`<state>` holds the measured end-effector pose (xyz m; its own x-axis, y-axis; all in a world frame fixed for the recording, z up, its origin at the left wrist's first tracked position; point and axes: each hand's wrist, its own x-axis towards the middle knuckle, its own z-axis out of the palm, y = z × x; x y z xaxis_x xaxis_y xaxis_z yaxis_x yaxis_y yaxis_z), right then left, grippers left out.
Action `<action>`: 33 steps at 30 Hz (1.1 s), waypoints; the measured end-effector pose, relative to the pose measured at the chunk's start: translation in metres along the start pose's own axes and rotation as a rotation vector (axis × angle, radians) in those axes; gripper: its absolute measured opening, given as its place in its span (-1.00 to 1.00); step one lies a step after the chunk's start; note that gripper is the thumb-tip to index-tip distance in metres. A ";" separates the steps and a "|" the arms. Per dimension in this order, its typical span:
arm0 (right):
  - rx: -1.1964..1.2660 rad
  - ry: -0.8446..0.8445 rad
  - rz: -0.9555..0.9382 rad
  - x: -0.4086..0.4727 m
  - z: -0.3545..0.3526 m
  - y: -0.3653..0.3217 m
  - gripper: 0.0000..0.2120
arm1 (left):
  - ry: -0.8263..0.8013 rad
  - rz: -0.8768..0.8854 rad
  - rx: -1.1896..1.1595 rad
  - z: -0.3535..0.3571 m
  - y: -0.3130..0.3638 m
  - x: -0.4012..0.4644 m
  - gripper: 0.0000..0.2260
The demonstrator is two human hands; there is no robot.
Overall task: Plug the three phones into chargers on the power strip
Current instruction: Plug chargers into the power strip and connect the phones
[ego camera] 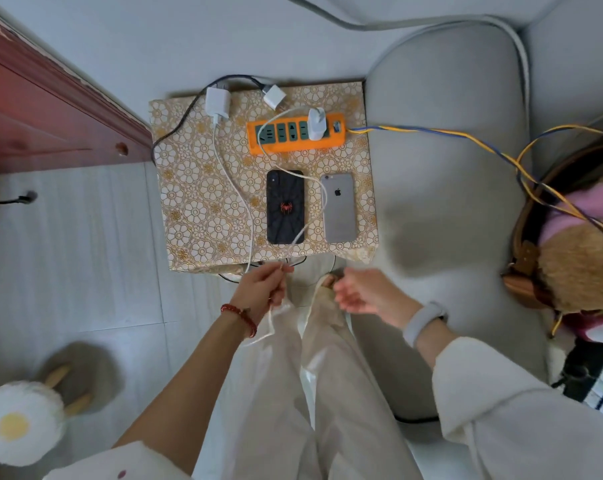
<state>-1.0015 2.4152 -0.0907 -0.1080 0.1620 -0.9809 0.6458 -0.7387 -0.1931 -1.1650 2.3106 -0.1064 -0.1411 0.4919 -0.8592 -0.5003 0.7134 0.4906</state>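
So the person is standing over a little table (189, 216) covered in a gold flower-pattern cloth, right next to a grey sofa (442, 188). On the table's far side sits an orange power strip (295, 134) with one white charger (316, 123) plugged in near its right end. Two more white chargers are lying loose behind it: one (218, 101) at the far left edge of the table, the other (274, 96) just behind the strip's left half, neither in a socket.

Only two phones are visible on the table: a black one with a red spider on the back (285, 206) and a silver one (339, 207) just to its right, both face down, side by side.

The left hand (263, 287) is at the near edge of the table, fingers curled and pinching a white cable (239, 199) (there are two white cables snaking across the cloth and they blur together near the fingers, so which one it grips I can't tell). The right hand (360, 292) is near the table's near edge too, palm showing, fingers loosely curled; something seems tucked at its fingertips but it's too blurry to say whether it's holding anything.

The strip's yellow-and-blue cord (431, 131) runs off over the sofa.
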 end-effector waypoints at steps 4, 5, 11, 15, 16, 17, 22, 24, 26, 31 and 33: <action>0.283 -0.455 0.223 0.004 0.026 0.025 -0.44 | -0.101 -0.043 -0.469 0.016 0.018 -0.004 -0.75; 0.433 -0.511 0.250 0.008 0.032 0.025 -0.45 | -0.128 -0.046 -0.524 0.018 0.021 -0.006 -0.75; 1.252 -0.243 0.150 0.019 0.039 0.004 -0.81 | -0.099 -0.164 -0.557 0.012 0.024 -0.012 -0.77; 1.260 -0.057 0.039 0.026 0.012 -0.001 -0.73 | 0.086 -0.197 -0.178 0.004 0.012 -0.009 -0.77; 1.238 0.014 0.000 0.030 0.002 -0.001 -0.72 | 0.140 -0.195 -0.001 0.001 0.006 -0.009 -0.77; 1.186 0.098 -0.039 0.035 -0.008 -0.002 -0.72 | 0.189 -0.194 0.173 -0.003 -0.002 -0.008 -0.78; 0.875 0.272 -0.214 0.035 -0.043 -0.016 -0.71 | 0.063 -0.237 0.849 -0.008 -0.034 -0.012 -0.77; 0.807 0.272 -0.264 0.029 -0.047 -0.023 -0.74 | -0.057 -0.264 1.109 0.000 -0.044 -0.011 -0.77; 0.720 0.282 -0.320 0.022 -0.051 -0.028 -0.80 | -0.102 -0.279 1.230 0.007 -0.051 -0.006 -0.75; 0.459 0.349 -0.431 0.019 -0.056 -0.023 -0.81 | 0.040 -0.238 1.227 0.021 -0.049 0.013 -0.66; 0.305 0.330 -0.407 0.022 -0.055 -0.015 -0.76 | 0.177 -0.180 1.172 0.028 -0.040 0.019 -0.64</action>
<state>-0.9725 2.4659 -0.1076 -0.0295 0.6294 -0.7765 0.3505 -0.7210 -0.5977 -1.1237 2.3058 -0.1384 -0.3104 0.3285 -0.8920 0.5441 0.8309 0.1166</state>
